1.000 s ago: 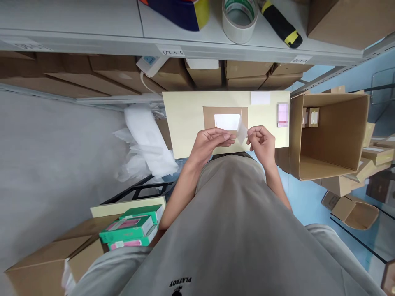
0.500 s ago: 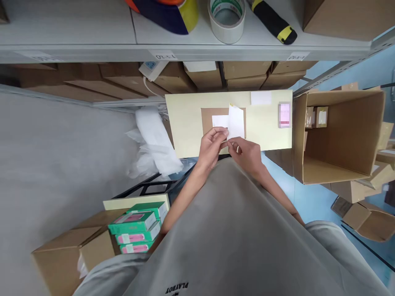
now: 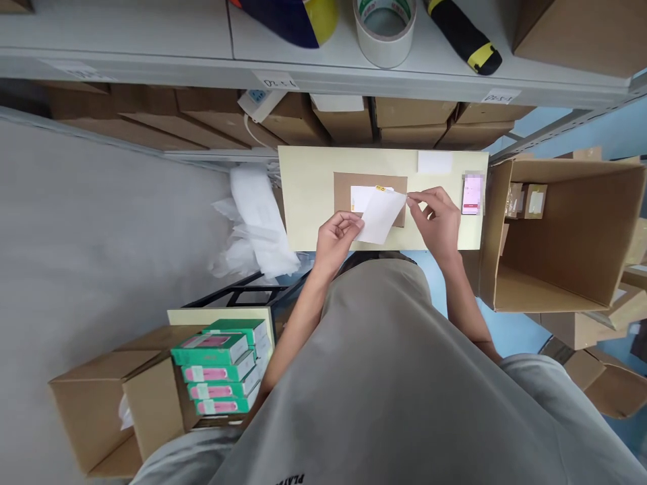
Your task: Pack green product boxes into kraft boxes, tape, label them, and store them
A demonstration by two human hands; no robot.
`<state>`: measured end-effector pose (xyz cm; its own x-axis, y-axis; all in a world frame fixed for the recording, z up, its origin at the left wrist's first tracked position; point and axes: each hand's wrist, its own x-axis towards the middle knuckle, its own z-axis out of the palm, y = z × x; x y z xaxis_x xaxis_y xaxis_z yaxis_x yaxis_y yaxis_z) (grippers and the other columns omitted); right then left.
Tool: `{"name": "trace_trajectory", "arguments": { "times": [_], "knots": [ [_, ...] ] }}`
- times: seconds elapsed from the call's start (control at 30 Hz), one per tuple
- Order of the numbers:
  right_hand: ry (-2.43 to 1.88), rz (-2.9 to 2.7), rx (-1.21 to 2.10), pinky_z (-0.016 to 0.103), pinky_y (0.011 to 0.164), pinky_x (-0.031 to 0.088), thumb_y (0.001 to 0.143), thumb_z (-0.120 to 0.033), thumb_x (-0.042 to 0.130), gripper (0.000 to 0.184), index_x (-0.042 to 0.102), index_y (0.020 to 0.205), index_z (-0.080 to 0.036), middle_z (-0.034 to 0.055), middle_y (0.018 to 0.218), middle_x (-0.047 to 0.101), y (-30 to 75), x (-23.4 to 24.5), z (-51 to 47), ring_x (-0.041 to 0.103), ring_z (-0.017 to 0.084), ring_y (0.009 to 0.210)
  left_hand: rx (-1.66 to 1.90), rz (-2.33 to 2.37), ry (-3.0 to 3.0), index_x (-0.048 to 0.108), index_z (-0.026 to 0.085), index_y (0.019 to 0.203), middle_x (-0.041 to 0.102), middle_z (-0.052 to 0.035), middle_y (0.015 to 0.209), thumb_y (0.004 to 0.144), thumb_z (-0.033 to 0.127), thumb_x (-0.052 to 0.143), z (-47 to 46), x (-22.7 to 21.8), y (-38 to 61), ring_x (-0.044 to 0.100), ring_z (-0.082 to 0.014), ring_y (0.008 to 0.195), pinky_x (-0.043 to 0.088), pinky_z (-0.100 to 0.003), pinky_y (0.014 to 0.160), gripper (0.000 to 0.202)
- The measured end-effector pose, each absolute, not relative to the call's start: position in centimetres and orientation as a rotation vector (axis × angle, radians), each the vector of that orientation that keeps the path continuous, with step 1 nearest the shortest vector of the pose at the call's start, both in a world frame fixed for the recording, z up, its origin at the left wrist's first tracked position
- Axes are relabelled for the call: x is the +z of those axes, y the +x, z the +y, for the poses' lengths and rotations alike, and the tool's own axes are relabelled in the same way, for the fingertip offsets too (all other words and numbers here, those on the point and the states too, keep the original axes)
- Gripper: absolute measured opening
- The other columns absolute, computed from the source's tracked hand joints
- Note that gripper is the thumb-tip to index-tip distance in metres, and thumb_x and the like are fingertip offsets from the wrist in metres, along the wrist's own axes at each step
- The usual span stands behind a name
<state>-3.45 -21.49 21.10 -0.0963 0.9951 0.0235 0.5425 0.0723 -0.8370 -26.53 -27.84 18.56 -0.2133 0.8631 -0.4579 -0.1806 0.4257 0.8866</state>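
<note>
A white paper slip [image 3: 379, 214] is stretched between my hands above a pale yellow board [image 3: 308, 195]. My left hand [image 3: 337, 237] pinches its lower left corner and my right hand [image 3: 437, 219] pinches its upper right corner. Under the slip lies a flat brown parcel [image 3: 342, 192] with a white label [image 3: 360, 196] stuck on it. A phone [image 3: 471, 195] with a pink screen lies at the board's right end, beside my right hand.
An open cardboard box [image 3: 561, 269] lies on its side at the right. White packing foam [image 3: 255, 225] hangs left of the board. Green and pink boxes [image 3: 220, 367] sit in a carton at lower left. A tape roll [image 3: 385, 23] stands on the shelf above.
My hands have drawn apart, the right one moving right and up, so the slip that stood upright is now spread slantwise over the parcel.
</note>
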Motion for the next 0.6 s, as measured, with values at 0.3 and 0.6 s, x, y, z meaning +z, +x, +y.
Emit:
{"name": "trace_trajectory", "arguments": {
  "times": [0.3, 0.6],
  "knots": [
    [-1.469, -1.908, 1.036, 0.033, 0.069, 0.054, 0.107, -0.036, 0.076, 0.013, 0.083, 0.1, -0.028, 0.0033, 0.104, 0.072, -3.8, 20.3, -20.6, 0.058, 0.016, 0.072, 1.006, 1.489, 0.765, 0.074, 0.024, 0.092, 0.079, -0.0051, 0.096, 0.08, 0.055, 0.093, -29.9, 18.0, -26.8, 0.074, -0.0213, 0.092, 0.061, -0.034, 0.09, 0.038],
    [-1.124, -2.491, 1.003, 0.029, 0.059, 0.036, 0.104, -0.018, 0.063, 0.016, 0.072, 0.093, -0.024, 0.0019, 0.099, 0.075, -8.9, 21.4, -28.3, 0.062, 0.014, 0.071, 1.198, 1.589, 0.587, 0.069, 0.026, 0.114, 0.08, -0.0124, 0.129, 0.072, 0.053, 0.096, -30.9, 13.2, -28.3, 0.074, -0.029, 0.135, 0.058, -0.041, 0.115, 0.057]
  ]
}}
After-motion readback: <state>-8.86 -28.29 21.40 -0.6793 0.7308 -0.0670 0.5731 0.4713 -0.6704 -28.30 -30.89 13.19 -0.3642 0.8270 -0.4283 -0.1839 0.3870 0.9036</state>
